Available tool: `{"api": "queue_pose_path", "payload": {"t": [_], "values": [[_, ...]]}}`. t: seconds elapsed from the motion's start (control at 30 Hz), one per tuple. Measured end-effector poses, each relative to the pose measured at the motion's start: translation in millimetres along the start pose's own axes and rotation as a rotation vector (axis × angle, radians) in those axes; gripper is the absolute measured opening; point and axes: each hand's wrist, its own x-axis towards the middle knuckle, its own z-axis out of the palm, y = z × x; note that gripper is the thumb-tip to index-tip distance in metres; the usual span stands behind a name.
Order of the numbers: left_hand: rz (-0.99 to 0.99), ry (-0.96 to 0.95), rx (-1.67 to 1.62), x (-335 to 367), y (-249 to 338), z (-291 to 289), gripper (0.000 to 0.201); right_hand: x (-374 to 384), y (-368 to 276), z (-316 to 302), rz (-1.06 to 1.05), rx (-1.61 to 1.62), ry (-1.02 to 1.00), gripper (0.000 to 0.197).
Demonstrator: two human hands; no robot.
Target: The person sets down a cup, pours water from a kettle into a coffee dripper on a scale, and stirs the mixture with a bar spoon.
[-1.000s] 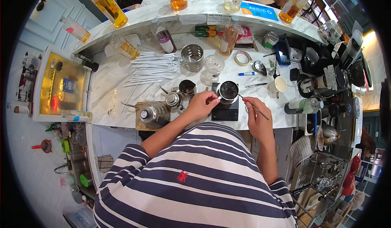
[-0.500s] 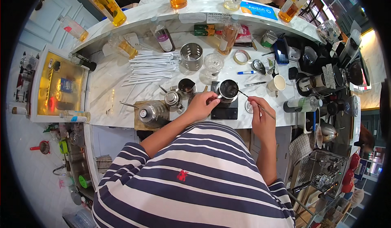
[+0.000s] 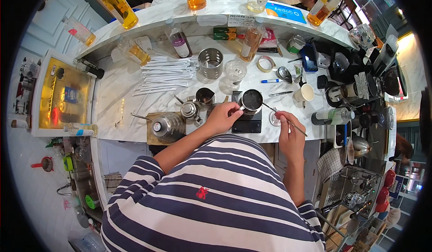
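Note:
A steel cup (image 3: 251,99) with dark contents sits over a black flat scale (image 3: 246,126) near the counter's front edge. At the cup's near left side, the fingers of my left hand (image 3: 223,118) are closed on its handle, which they mostly hide. My right hand (image 3: 290,132) grips a thin metal stirring spoon (image 3: 297,128) between thumb and fingers. The spoon slants from the right side of the cup; its far tip is hard to make out. A small clear round dish (image 3: 275,118) lies just left of my right hand.
Left of the cup stand a small steel pitcher (image 3: 204,96), a small steel pot (image 3: 191,111) and a gooseneck kettle (image 3: 166,127) on a wooden board. Beyond are a glass (image 3: 235,72), a perforated steel canister (image 3: 210,63) and wrapped straws (image 3: 166,74). A paper cup (image 3: 304,93) stands right.
My right hand has shifted slightly right and down with the spoon, whose handle end now lies lower. My left hand stays at the cup's handle.

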Motion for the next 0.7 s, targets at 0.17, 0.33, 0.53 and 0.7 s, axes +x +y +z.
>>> {"api": "queue_pose_path", "payload": {"t": [0.17, 0.33, 0.53, 0.7], "values": [[0.036, 0.022, -0.006, -0.2, 0.7, 1.9, 0.024, 2.8, -4.2, 6.9, -0.045, -0.016, -0.004, 0.016], [0.05, 0.048, -0.016, 3.0, -3.9, 2.3, 0.023, -2.3, -1.8, -4.7, 0.009, -0.025, 0.053, 0.016], [0.029, 0.012, -0.015, 5.2, -6.3, -0.5, 0.024, 4.0, -10.0, 12.1, 0.007, 0.057, 0.036, 0.017], [-0.004, -0.02, -0.056, 5.0, -2.6, -2.3, 0.025, 3.5, -7.6, 5.3, 0.033, -0.025, 0.074, 0.018]]}}
